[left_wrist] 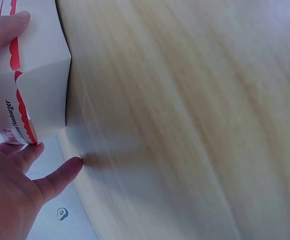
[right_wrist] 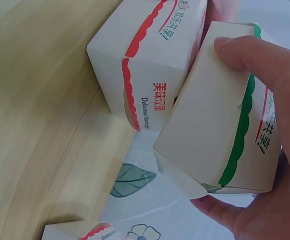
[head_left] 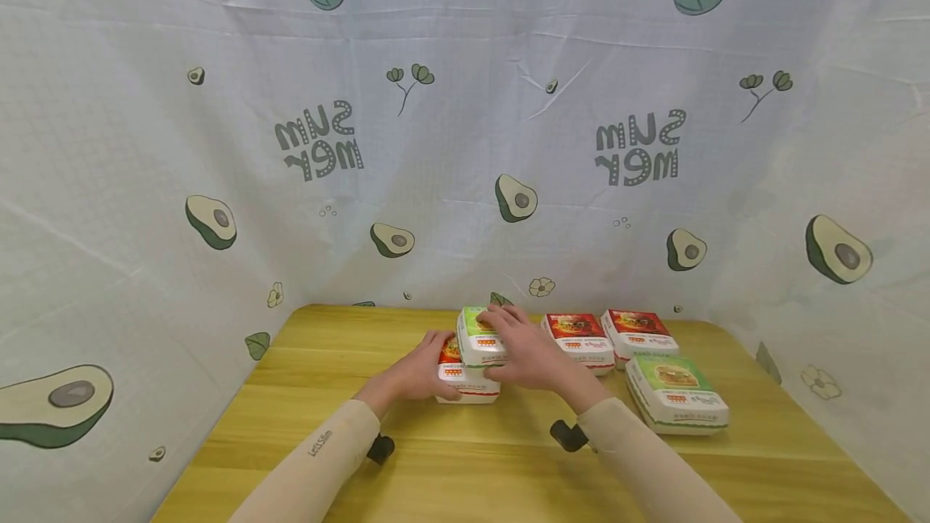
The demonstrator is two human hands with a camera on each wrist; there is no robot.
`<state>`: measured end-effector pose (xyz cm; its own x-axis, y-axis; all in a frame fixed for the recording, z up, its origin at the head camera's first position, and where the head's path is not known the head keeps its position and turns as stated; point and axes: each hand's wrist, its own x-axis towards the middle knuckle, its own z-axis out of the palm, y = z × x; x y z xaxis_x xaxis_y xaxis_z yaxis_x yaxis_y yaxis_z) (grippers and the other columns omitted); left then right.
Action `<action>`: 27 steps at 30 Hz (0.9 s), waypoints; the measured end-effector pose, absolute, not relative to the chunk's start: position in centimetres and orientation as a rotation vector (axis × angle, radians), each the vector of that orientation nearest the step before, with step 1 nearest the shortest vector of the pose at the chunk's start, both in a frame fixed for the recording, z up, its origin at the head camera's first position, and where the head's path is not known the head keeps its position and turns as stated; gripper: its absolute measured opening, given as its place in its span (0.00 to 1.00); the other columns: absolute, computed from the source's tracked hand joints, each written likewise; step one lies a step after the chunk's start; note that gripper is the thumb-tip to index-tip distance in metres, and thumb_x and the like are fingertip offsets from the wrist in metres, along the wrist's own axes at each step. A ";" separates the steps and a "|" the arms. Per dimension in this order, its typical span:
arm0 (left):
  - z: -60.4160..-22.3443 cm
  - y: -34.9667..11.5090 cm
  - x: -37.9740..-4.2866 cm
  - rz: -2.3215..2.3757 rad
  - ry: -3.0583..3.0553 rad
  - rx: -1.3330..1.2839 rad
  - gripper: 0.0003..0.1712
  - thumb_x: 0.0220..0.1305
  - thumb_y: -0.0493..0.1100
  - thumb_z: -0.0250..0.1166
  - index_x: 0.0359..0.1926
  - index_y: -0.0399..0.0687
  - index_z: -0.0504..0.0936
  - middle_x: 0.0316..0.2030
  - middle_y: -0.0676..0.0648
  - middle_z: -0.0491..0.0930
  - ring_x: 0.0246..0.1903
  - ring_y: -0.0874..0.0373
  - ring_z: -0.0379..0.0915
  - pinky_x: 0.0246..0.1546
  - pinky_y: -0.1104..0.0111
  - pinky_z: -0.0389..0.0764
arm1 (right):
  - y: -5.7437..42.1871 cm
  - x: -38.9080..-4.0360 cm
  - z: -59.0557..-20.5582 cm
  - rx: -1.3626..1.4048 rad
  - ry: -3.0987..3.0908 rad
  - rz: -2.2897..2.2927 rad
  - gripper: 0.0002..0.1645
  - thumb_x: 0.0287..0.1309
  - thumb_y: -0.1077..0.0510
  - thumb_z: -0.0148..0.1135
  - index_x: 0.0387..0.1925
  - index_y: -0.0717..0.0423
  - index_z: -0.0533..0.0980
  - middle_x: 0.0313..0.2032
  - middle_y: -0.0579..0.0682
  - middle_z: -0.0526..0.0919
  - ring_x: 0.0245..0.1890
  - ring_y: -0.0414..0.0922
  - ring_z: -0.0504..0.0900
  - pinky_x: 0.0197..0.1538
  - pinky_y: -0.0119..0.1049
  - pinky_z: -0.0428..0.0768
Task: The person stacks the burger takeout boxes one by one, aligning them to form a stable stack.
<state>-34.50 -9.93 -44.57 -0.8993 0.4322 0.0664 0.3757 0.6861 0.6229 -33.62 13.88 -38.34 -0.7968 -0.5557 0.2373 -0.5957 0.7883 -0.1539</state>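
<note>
In the head view, a red-topped hamburger box [head_left: 468, 391] stands on the wooden table, left of the other boxes. My left hand [head_left: 416, 371] grips it at its left side, thumb on the front wall [left_wrist: 39, 42] and fingers toward the back. My right hand [head_left: 534, 355] holds a green-topped hamburger box [head_left: 478, 352], thumb on its front and fingers round behind. This green box [right_wrist: 205, 117] tilts in the right wrist view, and its lower edge is right at the top of the red-topped box [right_wrist: 139, 65]. It hides part of the red lid.
Two more red-topped boxes, one left [head_left: 577, 337] and one right [head_left: 639, 335], stand along the table's back edge. Another green-topped box [head_left: 676, 394] sits in front of them at the right. A patterned curtain [head_left: 450, 208] hangs behind the wooden table [head_left: 465, 474].
</note>
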 end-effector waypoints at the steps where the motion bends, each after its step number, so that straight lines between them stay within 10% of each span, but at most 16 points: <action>1: -44.6 -9.9 -34.5 1.009 2.805 0.672 0.60 0.48 0.56 0.79 0.75 0.49 0.54 0.64 0.48 0.61 0.55 0.57 0.67 0.60 0.58 0.73 | 13.9 -33.6 -38.4 0.910 -2.797 0.326 0.52 0.49 0.40 0.77 0.73 0.42 0.62 0.76 0.49 0.60 0.75 0.53 0.58 0.65 0.61 0.71; 27: -44.5 -10.1 -34.4 1.076 2.767 0.670 0.61 0.47 0.54 0.80 0.75 0.48 0.54 0.65 0.48 0.61 0.56 0.56 0.66 0.64 0.56 0.71 | 14.6 -33.5 -38.3 1.047 -2.820 0.457 0.48 0.60 0.42 0.64 0.78 0.40 0.56 0.79 0.51 0.51 0.78 0.57 0.50 0.68 0.66 0.63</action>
<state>-34.39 -10.12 -44.48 -0.8985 0.4338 0.0668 0.3650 0.6539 0.6627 -33.50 14.63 -38.30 -0.7589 -0.6213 0.1951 -0.6512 0.7188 -0.2435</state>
